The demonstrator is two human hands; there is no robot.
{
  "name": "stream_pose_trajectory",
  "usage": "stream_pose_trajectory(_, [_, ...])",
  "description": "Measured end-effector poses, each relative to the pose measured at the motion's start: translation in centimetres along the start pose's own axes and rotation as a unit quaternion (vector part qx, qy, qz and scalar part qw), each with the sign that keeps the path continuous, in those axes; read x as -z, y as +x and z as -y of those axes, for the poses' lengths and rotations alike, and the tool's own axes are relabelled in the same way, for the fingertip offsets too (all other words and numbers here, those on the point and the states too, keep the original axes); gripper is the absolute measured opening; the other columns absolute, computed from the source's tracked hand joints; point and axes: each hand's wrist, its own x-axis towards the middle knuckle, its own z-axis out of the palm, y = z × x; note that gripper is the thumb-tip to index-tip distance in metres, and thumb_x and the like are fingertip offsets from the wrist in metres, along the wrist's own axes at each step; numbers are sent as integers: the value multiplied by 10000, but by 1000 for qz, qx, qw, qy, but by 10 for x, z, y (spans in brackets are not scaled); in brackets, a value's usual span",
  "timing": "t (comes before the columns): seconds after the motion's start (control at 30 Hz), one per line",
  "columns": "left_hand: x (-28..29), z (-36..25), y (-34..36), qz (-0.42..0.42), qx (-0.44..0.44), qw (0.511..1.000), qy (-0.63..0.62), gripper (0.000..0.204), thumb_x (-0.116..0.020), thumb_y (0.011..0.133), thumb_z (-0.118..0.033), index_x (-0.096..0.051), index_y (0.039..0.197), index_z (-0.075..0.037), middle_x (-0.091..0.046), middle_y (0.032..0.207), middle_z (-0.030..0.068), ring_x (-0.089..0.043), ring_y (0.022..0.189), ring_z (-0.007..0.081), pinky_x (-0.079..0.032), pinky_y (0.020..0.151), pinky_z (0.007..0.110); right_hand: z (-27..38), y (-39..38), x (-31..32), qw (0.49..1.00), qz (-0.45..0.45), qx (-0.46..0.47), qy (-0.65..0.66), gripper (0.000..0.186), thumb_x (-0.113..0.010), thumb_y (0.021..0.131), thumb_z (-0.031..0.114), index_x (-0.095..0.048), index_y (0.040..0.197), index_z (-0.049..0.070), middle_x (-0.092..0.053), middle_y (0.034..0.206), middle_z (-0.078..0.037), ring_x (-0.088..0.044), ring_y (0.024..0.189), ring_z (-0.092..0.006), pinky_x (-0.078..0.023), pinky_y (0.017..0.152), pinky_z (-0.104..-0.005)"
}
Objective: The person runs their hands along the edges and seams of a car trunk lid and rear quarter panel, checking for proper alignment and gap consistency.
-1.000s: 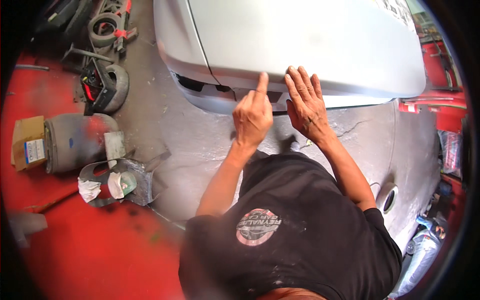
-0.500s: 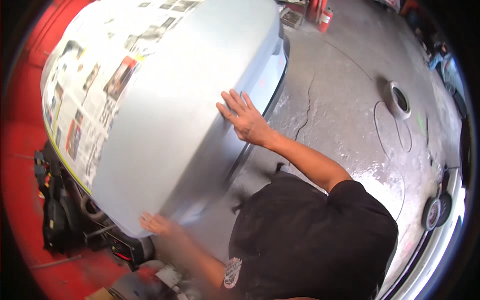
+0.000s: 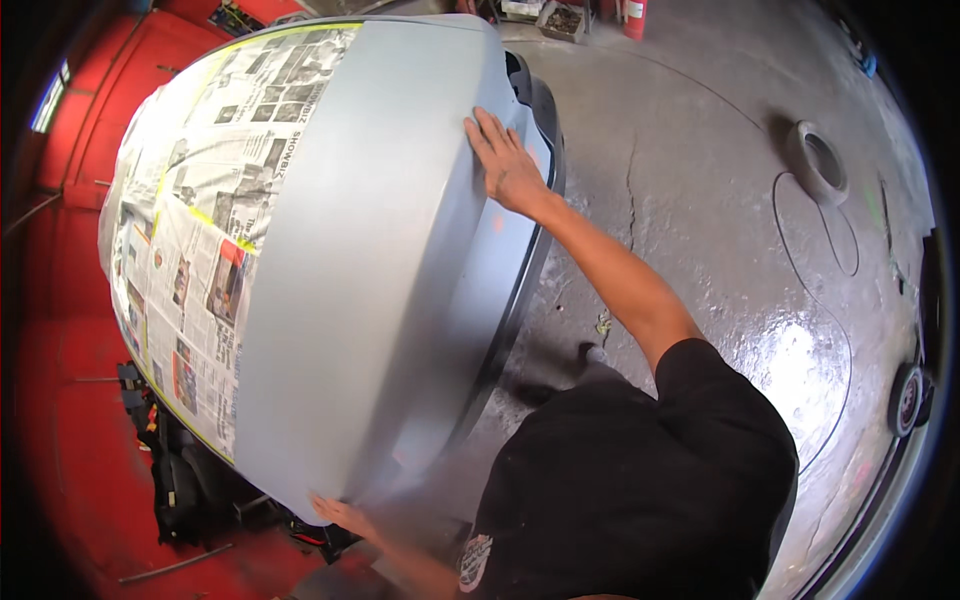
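Observation:
A smooth pale grey car panel [image 3: 345,235] with a rounded edge fills the middle. Newspaper sheets [image 3: 205,300] cover its left part, held by yellow tape [image 3: 190,425]. My right hand [image 3: 508,168] lies open on the panel's right edge toward the far end, fingers spread, holding nothing. At the near left corner of the panel, my left hand [image 3: 342,514] rests open with its fingers stretched along the edge, slightly blurred. Below the panel's right edge runs a lighter vertical face with small orange marks [image 3: 499,225] and a dark lower trim [image 3: 512,325].
Red wall and floor areas [image 3: 75,400] lie to the left, with black parts [image 3: 185,490] beside the panel. On the grey concrete floor [image 3: 700,200] to the right are a tyre [image 3: 822,163], a thin looped cable [image 3: 790,245] and a wheel [image 3: 906,400]. A red cylinder [image 3: 634,18] stands far back.
My right hand has slid along the edge toward the panel's far end. The left hand stays by the near corner. The whole view has shifted, showing more of the panel's far end.

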Motion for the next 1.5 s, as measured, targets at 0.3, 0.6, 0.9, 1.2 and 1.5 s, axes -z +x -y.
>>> stream_pose_trajectory(0.3, [-22, -23, 29, 51, 67, 990, 112, 562, -324, 1103, -317, -443, 1493, 69, -402, 1560, 303, -338, 1461, 464, -215, 1231, 547, -23, 28, 2, 999, 0, -10, -36, 757, -479, 851, -77, -299, 1581, 18, -268, 1654, -201, -269, 1530, -393, -289, 1225, -537])
stream_pose_trajectory(0.6, [-27, -194, 65, 53, 23, 998, 36, 525, -413, 1096, -323, -533, 1452, 44, -424, 1554, 296, -353, 1470, 435, -221, 1240, 495, -66, 65, -2, 998, 14, 30, -54, 773, -536, 824, -79, -297, 1558, -43, -282, 1635, -216, -268, 1531, -364, -298, 1231, -487])
stream_pose_trajectory(0.9, [-38, -228, 63, 24, 127, 992, -11, 536, -444, 1096, -344, -561, 1406, 77, -457, 1531, 291, -414, 1441, 411, -302, 1206, 451, -152, 140, -17, 997, -9, 39, 59, 794, -458, 822, -128, -292, 1584, 19, -292, 1650, -185, -313, 1512, -373, -293, 1237, -486])
stream_pose_trajectory(1.2, [-70, -306, 58, 40, 11, 996, 84, 565, -462, 1088, -372, -567, 1381, 99, -533, 1474, 271, -461, 1400, 406, -334, 1183, 440, -239, 201, -29, 994, 101, -6, 32, 813, -555, 844, -68, -251, 1594, 18, -294, 1653, -171, -277, 1530, -382, -288, 1221, -564])
stream_pose_trajectory(1.5, [-71, -349, 71, 17, 129, 991, 23, 509, -477, 1073, -279, -556, 1384, 116, -555, 1463, 256, -522, 1355, 380, -365, 1166, 414, -177, 171, 4, 984, 76, 38, 158, 663, -533, 887, 57, -338, 1491, -138, -275, 1588, -357, -283, 1495, -496, -285, 1215, -574])
